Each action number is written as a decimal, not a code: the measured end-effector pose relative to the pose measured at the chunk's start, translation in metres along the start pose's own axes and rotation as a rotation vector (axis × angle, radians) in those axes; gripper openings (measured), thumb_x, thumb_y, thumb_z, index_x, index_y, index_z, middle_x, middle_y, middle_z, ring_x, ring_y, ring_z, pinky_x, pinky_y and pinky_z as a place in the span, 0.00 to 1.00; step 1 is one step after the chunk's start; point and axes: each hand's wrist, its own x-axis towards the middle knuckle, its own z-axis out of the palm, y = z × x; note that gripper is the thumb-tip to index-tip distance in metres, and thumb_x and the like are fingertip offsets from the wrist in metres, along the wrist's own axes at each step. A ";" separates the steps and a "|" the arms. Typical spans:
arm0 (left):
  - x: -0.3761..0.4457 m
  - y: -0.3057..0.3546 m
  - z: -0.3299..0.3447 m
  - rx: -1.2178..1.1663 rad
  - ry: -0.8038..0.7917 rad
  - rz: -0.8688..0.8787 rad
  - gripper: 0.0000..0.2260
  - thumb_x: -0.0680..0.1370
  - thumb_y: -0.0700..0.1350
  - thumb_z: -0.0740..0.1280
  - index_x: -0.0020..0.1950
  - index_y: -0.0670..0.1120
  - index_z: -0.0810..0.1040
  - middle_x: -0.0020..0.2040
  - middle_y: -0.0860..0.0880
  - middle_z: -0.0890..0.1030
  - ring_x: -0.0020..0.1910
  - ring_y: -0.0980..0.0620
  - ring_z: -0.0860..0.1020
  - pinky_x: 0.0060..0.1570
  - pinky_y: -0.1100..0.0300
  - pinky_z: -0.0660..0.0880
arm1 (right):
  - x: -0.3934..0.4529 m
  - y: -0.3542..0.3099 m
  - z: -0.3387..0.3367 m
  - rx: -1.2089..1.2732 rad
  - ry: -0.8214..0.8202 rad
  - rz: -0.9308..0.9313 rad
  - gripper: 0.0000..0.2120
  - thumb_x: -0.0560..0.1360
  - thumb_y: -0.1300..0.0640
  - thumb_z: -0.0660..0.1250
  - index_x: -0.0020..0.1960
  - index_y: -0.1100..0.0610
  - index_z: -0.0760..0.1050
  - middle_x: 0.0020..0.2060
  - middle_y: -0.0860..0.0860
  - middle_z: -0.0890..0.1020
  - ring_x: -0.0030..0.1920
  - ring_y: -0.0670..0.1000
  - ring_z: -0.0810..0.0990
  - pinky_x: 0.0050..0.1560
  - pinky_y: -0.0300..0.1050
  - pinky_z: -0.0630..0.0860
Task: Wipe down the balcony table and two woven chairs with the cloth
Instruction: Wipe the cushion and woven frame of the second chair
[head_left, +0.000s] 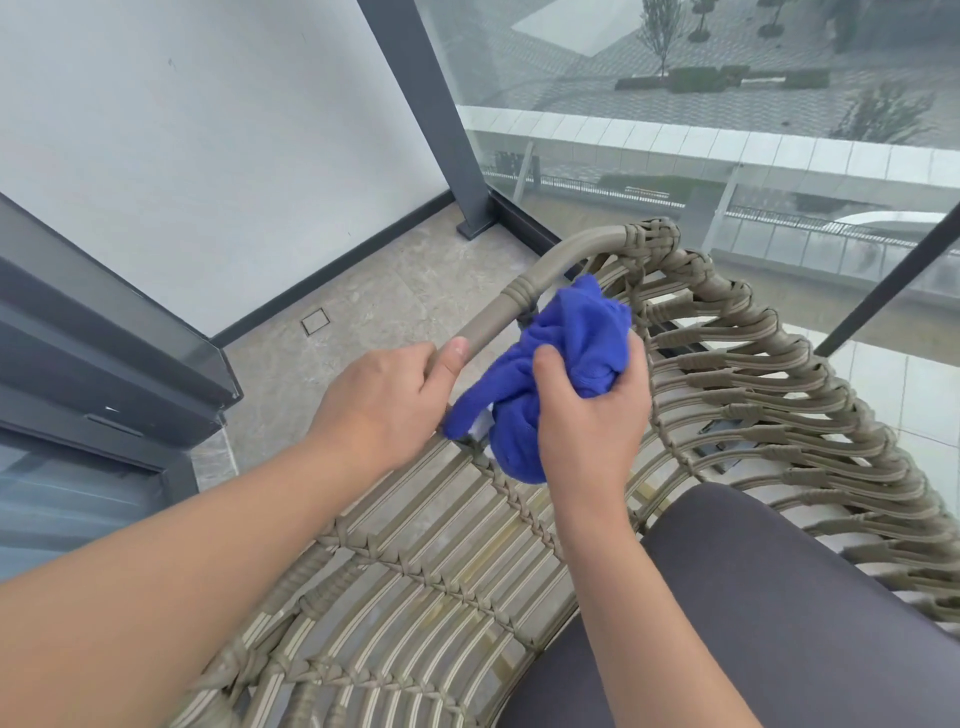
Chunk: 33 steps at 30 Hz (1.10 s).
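A tan woven chair (737, 374) fills the lower right half of the head view, with a dark grey seat cushion (779, 597) in it. My left hand (384, 400) grips the chair's smooth rim tube, thumb on top. My right hand (592, 410) holds a bunched blue cloth (566, 343) against the inner side of the rim, just right of my left hand. The cloth hangs down over the woven wall. The table and the second chair are out of view.
A glass balustrade with a dark grey post (441, 119) stands behind the chair. A white wall (182, 130) is at the left, a dark sliding-door frame (104, 364) at the lower left, and beige floor tiles (363, 296) lie between them.
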 end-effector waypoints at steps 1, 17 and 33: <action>0.000 0.002 0.000 0.004 0.004 0.007 0.27 0.84 0.65 0.47 0.37 0.49 0.72 0.33 0.54 0.81 0.36 0.51 0.78 0.37 0.53 0.73 | 0.003 0.011 -0.012 -0.017 0.030 0.018 0.07 0.76 0.63 0.72 0.51 0.54 0.76 0.38 0.44 0.77 0.38 0.45 0.75 0.42 0.40 0.75; -0.001 -0.002 0.001 0.002 0.030 0.051 0.28 0.84 0.66 0.45 0.35 0.50 0.69 0.30 0.52 0.80 0.31 0.51 0.77 0.34 0.51 0.75 | 0.012 0.229 -0.129 -0.782 0.089 0.549 0.21 0.77 0.51 0.69 0.68 0.52 0.71 0.58 0.56 0.79 0.48 0.61 0.79 0.51 0.54 0.77; 0.001 -0.001 -0.001 -0.030 0.022 0.038 0.27 0.83 0.64 0.48 0.34 0.48 0.68 0.27 0.52 0.73 0.29 0.51 0.74 0.31 0.55 0.65 | 0.013 0.207 -0.085 -0.576 0.008 0.595 0.23 0.76 0.57 0.68 0.70 0.55 0.71 0.53 0.55 0.82 0.42 0.52 0.78 0.41 0.46 0.71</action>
